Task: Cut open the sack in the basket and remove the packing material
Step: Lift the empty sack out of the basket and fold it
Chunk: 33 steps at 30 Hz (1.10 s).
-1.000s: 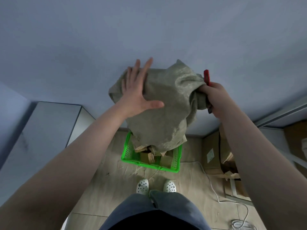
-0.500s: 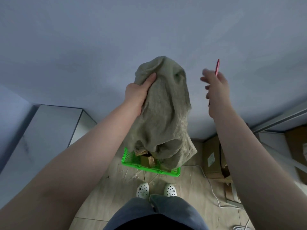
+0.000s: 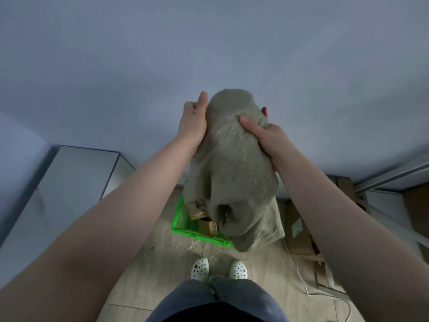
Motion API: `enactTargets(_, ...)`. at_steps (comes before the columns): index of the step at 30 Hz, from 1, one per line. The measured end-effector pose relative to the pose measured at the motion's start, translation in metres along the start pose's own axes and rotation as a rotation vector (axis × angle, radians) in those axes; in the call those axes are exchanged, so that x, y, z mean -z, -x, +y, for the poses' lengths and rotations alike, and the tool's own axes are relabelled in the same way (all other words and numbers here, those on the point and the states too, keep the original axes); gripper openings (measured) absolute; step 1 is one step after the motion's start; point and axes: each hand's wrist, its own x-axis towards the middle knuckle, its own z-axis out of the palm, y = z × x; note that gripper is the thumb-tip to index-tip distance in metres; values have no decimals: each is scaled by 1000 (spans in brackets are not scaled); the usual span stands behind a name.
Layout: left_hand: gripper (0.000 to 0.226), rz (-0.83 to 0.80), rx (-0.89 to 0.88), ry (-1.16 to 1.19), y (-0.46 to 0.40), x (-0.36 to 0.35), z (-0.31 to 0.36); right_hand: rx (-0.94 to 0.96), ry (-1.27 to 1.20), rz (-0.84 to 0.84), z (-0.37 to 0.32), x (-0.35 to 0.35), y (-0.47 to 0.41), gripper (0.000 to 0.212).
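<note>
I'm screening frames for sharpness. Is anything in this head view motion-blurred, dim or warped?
Head view: the grey-green woven sack is smeared, its weave lost; the bright green plastic basket stays crisp; light is dim and bluish; wide-angle lens bends the wall edges.

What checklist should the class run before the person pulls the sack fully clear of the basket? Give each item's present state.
1. Left hand grips the sack: ok.
2. Right hand grips the sack: ok.
3. Sack lifted off the green basket: ok; only its lower end hangs in front.
4. Packing material left in the basket: ok, brown pieces visible.
5. Red tool safely controlled behind the sack: cannot tell, mostly hidden.
6. White cable clear of the shoes: ok.
</note>
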Motion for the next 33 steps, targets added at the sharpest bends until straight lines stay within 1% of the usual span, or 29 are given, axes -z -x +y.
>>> enactTargets(2, 63, 80, -19, -139, -4, 1, -12, 89, -243, 172, 5, 3, -9, 58)
enactTargets(3, 71, 55, 5, -180, -1, 0, -18, 139, -335, 242, 6, 4, -11, 59)
enactTargets(4, 77, -13, 41, -151, 5, -2, -21, 175, -396, 278, 8, 4, -14, 58)
enactTargets(5, 83, -133, 138, -28, 13, -6, -24, 179, -437, 271, 10, 1, -15, 60)
enactTargets(6, 88, -273, 285, 158, 19, -10, -26, 137, -479, 208, 12, -3, -15, 64)
enactTargets(7, 96, -388, 403, 342, 24, -13, -27, 54, -520, 80, 13, -9, -10, 70)
enactTargets(8, 101, -439, 464, 484, 25, -13, -29, -27, -540, -82, 17, -15, -8, 75)
enactTargets(9, 102, -441, 482, 587, 24, -13, -30, -102, -548, -206, 20, -21, -2, 79)
enactTargets(10, 101, -423, 476, 644, 21, -13, -30, -171, -513, -242, 25, -23, 0, 82)
enactTargets(11, 99, -398, 469, 667, 17, -12, -33, -219, -436, -203, 30, -25, 2, 82)
enactTargets(12, 97, -381, 465, 660, 15, -10, -33, -240, -350, -106, 36, -23, 1, 81)
enactTargets(14, 93, -366, 475, 583, 14, -9, -35, -157, -157, 122, 45, -16, 0, 74)
enactTargets(15, 91, -359, 490, 545, 15, -8, -36, -94, -56, 166, 46, -12, -2, 71)
enactTargets(16, 90, -353, 510, 520, 15, -8, -38, -49, 51, 169, 47, -10, -4, 70)
enactTargets(17, 91, -354, 527, 496, 16, -8, -39, -15, 150, 173, 46, -9, -5, 71)
enactTargets(18, 94, -347, 542, 480, 18, -8, -39, 13, 254, 217, 46, -8, -8, 73)
enactTargets(19, 98, -310, 549, 479, 18, -9, -39, 53, 329, 297, 43, -6, -8, 70)
enactTargets(20, 98, -238, 550, 489, 18, -10, -41, 103, 378, 403, 39, -2, -8, 61)
enactTargets(21, 93, -141, 543, 508, 18, -11, -42, 180, 381, 487, 35, 1, -6, 48)
enactTargets(22, 82, -27, 525, 528, 17, -12, -43, 253, 327, 503, 30, 3, -3, 38)
enactTargets(23, 72, 77, 500, 540, 17, -12, -44, 300, 252, 439, 24, 2, 1, 35)
enactTargets(24, 64, 140, 475, 538, 16, -14, -44, 298, 231, 326, 19, -3, 6, 42)
enactTargets(25, 62, 158, 455, 534, 15, -17, -44, 266, 300, 201, 17, -11, 10, 61)
enactTargets(26, 64, 130, 446, 528, 16, -20, -42, 228, 432, 115, 20, -20, 11, 80)
enactTargets(27, 67, 65, 446, 533, 18, -23, -38, 183, 534, 82, 24, -27, 11, 93)
enactTargets(28, 72, -28, 459, 553, 21, -27, -35, 133, 540, 78, 26, -30, 11, 97)
enactTargets(29, 78, -122, 484, 579, 22, -27, -33, 87, 440, 75, 26, -30, 9, 96)
enactTargets(31, 87, -253, 533, 636, 21, -24, -31, 9, 125, 23, 27, -23, 6, 75)
enactTargets(33, 83, -255, 509, 605, 15, -19, -31, -63, -91, 9, 33, -14, 2, 52)
